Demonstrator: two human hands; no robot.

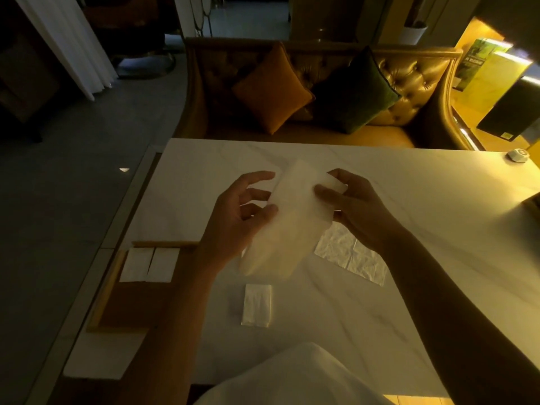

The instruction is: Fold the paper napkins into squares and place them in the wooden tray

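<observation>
A white paper napkin [287, 220] hangs in the air above the marble table, blurred and draped lengthwise. My right hand [347, 206] pinches its upper right edge between thumb and fingers. My left hand [239, 211] touches its left edge with the fingers spread. The wooden tray [108, 299] lies at the table's left edge with two folded napkins [149, 264] side by side in its far end. One folded napkin [257, 305] rests on the table near me. An unfolded creased napkin [353, 255] lies flat under my right wrist.
The white marble table [409, 200] runs to the right. A small white round object [517, 155] sits at its far right corner. Behind the table stands a golden tufted sofa [409, 83] with an orange and a dark green cushion. Dark floor lies to the left.
</observation>
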